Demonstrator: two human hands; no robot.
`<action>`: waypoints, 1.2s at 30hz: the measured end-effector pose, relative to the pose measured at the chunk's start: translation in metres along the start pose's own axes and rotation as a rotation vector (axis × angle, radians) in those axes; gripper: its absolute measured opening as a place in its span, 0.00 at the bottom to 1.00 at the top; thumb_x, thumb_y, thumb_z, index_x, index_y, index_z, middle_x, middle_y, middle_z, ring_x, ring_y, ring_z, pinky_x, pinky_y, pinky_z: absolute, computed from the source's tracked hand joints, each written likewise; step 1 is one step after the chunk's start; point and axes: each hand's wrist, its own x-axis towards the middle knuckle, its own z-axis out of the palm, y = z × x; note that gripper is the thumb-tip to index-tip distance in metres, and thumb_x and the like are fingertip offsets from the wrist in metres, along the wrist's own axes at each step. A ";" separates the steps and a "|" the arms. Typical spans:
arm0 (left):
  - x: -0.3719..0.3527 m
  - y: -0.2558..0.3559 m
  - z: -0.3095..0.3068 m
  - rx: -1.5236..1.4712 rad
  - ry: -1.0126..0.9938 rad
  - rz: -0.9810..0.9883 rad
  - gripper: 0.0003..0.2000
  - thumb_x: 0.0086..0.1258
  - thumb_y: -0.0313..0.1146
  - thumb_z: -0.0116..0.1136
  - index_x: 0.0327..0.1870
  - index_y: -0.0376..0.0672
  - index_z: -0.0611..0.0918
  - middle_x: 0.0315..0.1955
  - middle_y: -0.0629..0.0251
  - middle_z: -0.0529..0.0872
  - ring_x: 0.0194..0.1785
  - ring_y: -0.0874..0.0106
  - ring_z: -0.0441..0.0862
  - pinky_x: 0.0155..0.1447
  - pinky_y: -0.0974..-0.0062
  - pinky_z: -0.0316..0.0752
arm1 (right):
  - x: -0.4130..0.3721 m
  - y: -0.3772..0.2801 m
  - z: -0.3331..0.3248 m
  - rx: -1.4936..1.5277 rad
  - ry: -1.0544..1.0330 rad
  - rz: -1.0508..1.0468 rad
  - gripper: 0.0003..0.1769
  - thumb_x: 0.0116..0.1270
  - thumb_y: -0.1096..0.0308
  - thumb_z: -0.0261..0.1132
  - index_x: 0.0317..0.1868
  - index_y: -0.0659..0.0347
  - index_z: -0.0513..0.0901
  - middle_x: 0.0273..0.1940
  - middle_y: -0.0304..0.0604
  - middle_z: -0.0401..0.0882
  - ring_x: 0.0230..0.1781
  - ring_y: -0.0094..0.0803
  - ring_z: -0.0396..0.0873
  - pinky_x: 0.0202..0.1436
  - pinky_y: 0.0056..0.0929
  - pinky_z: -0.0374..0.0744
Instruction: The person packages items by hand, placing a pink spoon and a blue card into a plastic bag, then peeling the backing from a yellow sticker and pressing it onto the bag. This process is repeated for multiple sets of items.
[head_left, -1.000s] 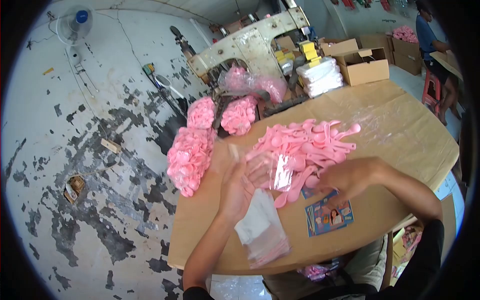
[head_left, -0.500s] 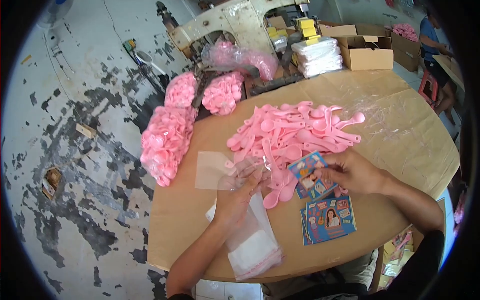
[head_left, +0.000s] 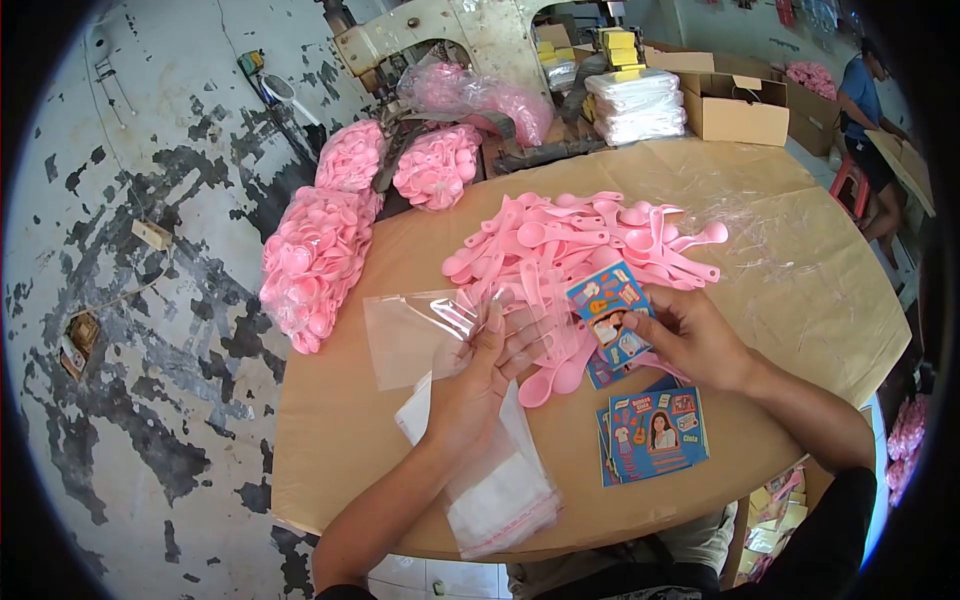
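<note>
My left hand holds a clear plastic bag, its thumb on top and fingers beneath the film. In my right hand is a blue printed card, pinched between thumb and fingers and tilted beside the bag's right end. The card and bag look close; whether they touch is unclear. Below my right hand lies a stack of blue cards, with more cards partly hidden under the hand. A pile of pink spoons spreads beyond both hands. Under my left forearm lie stacked clear bags.
Filled bags of pink spoons stand at the table's left edge. Behind the brown-covered table are a machine, stacked plastic packs and an open cardboard box. Another person sits at the far right.
My left hand has lifted slightly and the clear bag now spreads wider over the spoons. The card in my right hand has moved up and left, nearer the bag. The view has shifted slightly.
</note>
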 end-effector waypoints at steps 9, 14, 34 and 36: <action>-0.005 -0.004 0.003 0.212 0.063 0.023 0.16 0.73 0.30 0.56 0.57 0.34 0.72 0.48 0.55 0.83 0.49 0.67 0.84 0.53 0.73 0.81 | -0.005 -0.014 0.002 0.076 -0.110 -0.018 0.09 0.74 0.69 0.58 0.48 0.67 0.78 0.34 0.35 0.77 0.34 0.13 0.71 0.38 0.21 0.73; -0.004 -0.003 0.001 0.189 0.168 0.127 0.15 0.72 0.31 0.58 0.55 0.34 0.74 0.47 0.56 0.83 0.49 0.67 0.84 0.52 0.74 0.81 | -0.006 -0.009 0.002 0.202 -0.134 -0.083 0.10 0.74 0.70 0.58 0.51 0.66 0.78 0.37 0.33 0.79 0.37 0.13 0.72 0.39 0.20 0.74; -0.019 -0.009 0.014 0.418 -0.029 0.022 0.17 0.71 0.32 0.61 0.57 0.36 0.77 0.43 0.63 0.86 0.42 0.78 0.83 0.43 0.80 0.81 | -0.020 -0.036 0.012 -0.026 -0.117 -0.035 0.10 0.69 0.68 0.63 0.43 0.67 0.83 0.27 0.36 0.80 0.25 0.14 0.71 0.27 0.21 0.71; -0.018 -0.003 0.015 0.476 -0.085 -0.018 0.16 0.72 0.35 0.60 0.56 0.36 0.79 0.41 0.64 0.86 0.41 0.81 0.83 0.44 0.83 0.79 | -0.021 -0.035 0.012 0.038 -0.112 -0.047 0.10 0.68 0.69 0.64 0.43 0.68 0.83 0.27 0.35 0.80 0.26 0.14 0.71 0.28 0.20 0.72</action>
